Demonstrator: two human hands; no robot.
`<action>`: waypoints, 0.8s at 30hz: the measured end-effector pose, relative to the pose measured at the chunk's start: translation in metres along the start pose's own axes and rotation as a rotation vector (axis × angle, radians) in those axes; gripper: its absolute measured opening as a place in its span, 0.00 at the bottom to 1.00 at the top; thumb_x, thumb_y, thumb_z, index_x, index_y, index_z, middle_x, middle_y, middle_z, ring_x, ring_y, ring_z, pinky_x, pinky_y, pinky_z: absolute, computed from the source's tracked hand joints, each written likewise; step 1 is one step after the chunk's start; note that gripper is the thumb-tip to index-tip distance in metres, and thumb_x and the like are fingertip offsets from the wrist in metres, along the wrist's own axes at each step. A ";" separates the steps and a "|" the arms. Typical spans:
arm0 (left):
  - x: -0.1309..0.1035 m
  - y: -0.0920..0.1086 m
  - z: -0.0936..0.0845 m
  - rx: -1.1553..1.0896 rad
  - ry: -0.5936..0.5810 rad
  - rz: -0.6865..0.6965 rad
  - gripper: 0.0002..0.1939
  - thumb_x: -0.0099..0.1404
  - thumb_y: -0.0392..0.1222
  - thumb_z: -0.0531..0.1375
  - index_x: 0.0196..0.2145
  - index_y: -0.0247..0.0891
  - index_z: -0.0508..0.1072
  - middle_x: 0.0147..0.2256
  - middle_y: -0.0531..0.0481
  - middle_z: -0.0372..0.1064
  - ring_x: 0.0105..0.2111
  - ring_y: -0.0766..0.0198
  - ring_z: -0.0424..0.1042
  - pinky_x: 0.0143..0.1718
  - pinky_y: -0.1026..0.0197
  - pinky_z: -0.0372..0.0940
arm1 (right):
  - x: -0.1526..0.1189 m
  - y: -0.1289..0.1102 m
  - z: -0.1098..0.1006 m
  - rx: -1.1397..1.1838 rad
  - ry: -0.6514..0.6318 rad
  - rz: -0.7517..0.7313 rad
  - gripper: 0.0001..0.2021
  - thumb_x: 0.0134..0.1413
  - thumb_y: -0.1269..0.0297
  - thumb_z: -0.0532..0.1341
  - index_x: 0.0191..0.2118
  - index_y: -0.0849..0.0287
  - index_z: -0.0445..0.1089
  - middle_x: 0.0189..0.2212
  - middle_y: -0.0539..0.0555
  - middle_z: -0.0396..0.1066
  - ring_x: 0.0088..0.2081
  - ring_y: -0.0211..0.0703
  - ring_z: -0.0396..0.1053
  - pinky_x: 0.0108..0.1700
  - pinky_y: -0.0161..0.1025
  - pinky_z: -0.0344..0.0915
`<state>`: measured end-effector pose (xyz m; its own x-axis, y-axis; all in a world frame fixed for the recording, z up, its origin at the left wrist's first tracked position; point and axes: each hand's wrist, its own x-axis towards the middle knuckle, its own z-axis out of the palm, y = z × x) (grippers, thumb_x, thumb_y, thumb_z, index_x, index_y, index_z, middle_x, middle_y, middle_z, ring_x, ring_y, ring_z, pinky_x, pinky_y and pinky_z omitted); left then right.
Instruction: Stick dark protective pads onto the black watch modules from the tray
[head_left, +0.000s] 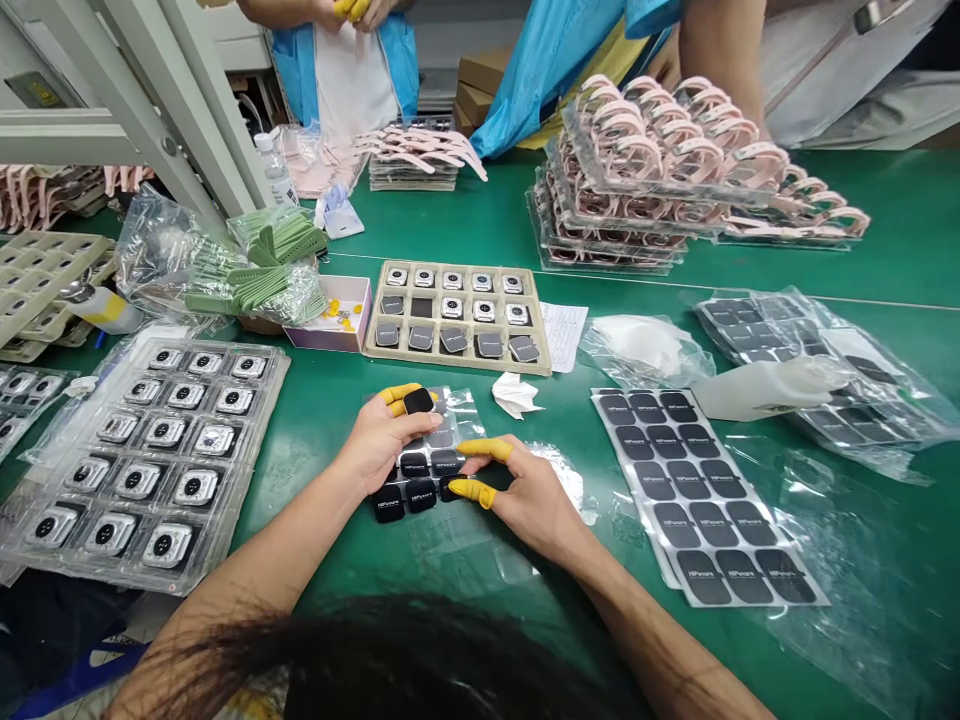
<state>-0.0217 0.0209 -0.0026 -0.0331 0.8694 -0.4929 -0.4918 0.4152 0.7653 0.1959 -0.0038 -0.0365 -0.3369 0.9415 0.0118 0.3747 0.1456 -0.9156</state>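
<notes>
My left hand (pixel 379 438), with yellow finger cots, is closed on a small watch body with a dark screen (pixel 418 401). Under both hands lies a sheet of black rounded-square screen films (pixel 420 494) printed with white lettering. At the sheet's right edge, my right hand (pixel 529 492) pinches a corner film between thumb and fingers, also in yellow cots. Just beyond is a beige tray (pixel 457 365) of watch bodies; those in its front row carry dark films. More film sheets (pixel 682 478) lie to the right.
A clear-covered tray (pixel 259 440) of watch bodies stands left. Green straps (pixel 262 270) sit by a small box (pixel 330 335). A plastic bottle (pixel 772 388) lies right. Stacked trays of pink-strapped watches (pixel 637 215) stand at the back; co-workers are across the table.
</notes>
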 end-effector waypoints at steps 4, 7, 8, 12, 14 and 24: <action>-0.001 0.001 0.001 0.000 0.009 0.002 0.28 0.47 0.29 0.79 0.45 0.35 0.78 0.43 0.47 0.84 0.36 0.65 0.79 0.43 0.60 0.72 | 0.002 0.004 0.005 0.041 0.062 -0.069 0.06 0.60 0.57 0.74 0.42 0.47 0.84 0.35 0.53 0.81 0.39 0.53 0.77 0.47 0.53 0.76; -0.001 0.000 0.001 0.008 0.010 0.009 0.28 0.47 0.29 0.79 0.45 0.35 0.78 0.43 0.46 0.84 0.37 0.64 0.79 0.43 0.59 0.73 | 0.001 -0.001 0.002 0.036 0.096 -0.211 0.05 0.63 0.54 0.73 0.35 0.45 0.84 0.35 0.54 0.82 0.42 0.55 0.76 0.47 0.55 0.75; -0.001 -0.001 0.001 0.017 0.009 0.014 0.28 0.46 0.30 0.80 0.44 0.35 0.78 0.43 0.46 0.84 0.37 0.64 0.80 0.44 0.59 0.74 | 0.000 -0.006 -0.002 0.040 0.104 -0.249 0.08 0.62 0.51 0.73 0.33 0.44 0.84 0.38 0.55 0.83 0.45 0.56 0.76 0.49 0.58 0.75; -0.003 -0.012 -0.001 0.171 -0.030 0.076 0.32 0.44 0.32 0.82 0.47 0.38 0.80 0.38 0.48 0.84 0.35 0.60 0.80 0.41 0.58 0.75 | -0.008 -0.025 -0.026 0.398 0.092 -0.160 0.21 0.52 0.35 0.76 0.25 0.45 0.78 0.35 0.55 0.78 0.41 0.56 0.76 0.47 0.59 0.76; -0.004 -0.021 -0.002 0.348 -0.084 0.104 0.32 0.45 0.35 0.82 0.48 0.39 0.82 0.32 0.50 0.82 0.31 0.60 0.79 0.36 0.59 0.72 | -0.008 -0.027 -0.033 0.542 0.089 0.012 0.21 0.48 0.35 0.78 0.29 0.46 0.78 0.30 0.52 0.74 0.33 0.50 0.73 0.38 0.51 0.75; -0.013 -0.031 0.004 0.733 -0.193 0.178 0.25 0.49 0.34 0.78 0.47 0.43 0.86 0.26 0.52 0.82 0.26 0.57 0.81 0.31 0.60 0.71 | 0.013 -0.004 0.000 0.484 0.187 0.379 0.30 0.36 0.35 0.82 0.34 0.54 0.77 0.31 0.51 0.77 0.34 0.45 0.75 0.39 0.43 0.77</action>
<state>-0.0021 -0.0017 -0.0184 0.1275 0.9429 -0.3076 0.2096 0.2775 0.9376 0.1905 0.0075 -0.0327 -0.0852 0.9441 -0.3185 -0.0092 -0.3204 -0.9472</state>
